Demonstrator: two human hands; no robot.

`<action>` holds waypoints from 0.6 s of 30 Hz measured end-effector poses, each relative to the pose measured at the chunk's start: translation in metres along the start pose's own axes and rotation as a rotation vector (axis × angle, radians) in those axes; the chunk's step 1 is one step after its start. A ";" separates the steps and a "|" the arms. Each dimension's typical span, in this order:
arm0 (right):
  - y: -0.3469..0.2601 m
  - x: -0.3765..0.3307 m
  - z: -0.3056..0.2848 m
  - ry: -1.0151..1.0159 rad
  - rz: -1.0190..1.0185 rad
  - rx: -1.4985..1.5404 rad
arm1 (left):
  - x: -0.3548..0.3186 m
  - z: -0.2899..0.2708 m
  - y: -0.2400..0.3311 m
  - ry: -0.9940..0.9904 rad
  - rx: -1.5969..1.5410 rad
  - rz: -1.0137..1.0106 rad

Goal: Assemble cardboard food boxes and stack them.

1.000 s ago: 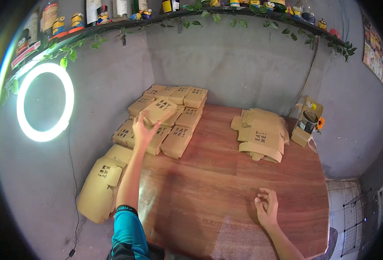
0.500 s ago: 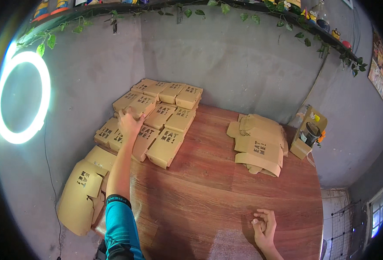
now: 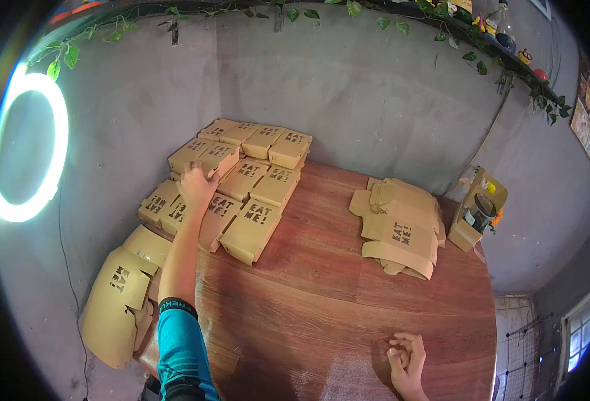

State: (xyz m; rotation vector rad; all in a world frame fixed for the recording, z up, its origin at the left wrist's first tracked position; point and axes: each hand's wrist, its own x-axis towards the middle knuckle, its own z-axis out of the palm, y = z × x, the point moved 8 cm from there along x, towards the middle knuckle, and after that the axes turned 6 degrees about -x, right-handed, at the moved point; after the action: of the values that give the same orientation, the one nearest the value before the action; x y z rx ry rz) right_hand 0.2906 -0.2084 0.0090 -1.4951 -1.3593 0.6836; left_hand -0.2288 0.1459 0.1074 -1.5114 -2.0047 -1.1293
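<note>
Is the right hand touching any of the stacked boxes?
No, the right hand is loosely curled over the wooden table, well apart from the stacked boxes.

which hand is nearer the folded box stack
Left. The left hand touches a box in the stack; the right hand is apart, at the near right of the table.

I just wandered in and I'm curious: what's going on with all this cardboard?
A person has their left hand on a folded cardboard box, among rows of similar boxes at the wooden table's far left. The right hand, loosely curled and seemingly empty, is at the near right. Unfolded cardboard lies at the far right, with more pieces at the left edge.
</note>
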 end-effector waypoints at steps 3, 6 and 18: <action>-0.001 -0.001 0.001 -0.023 0.053 -0.022 | -0.006 -0.015 0.003 0.022 0.038 -0.003; 0.004 -0.001 0.002 -0.020 0.066 0.010 | -0.011 -0.039 -0.007 0.090 0.036 -0.062; 0.008 0.006 0.003 0.002 0.032 0.018 | -0.064 -0.068 -0.126 0.527 -0.543 -0.530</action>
State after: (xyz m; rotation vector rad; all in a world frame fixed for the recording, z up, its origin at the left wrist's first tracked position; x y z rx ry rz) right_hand 0.2926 -0.2015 0.0022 -1.5054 -1.3269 0.7133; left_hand -0.3343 0.0407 0.0566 -0.7277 -1.8300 -2.1562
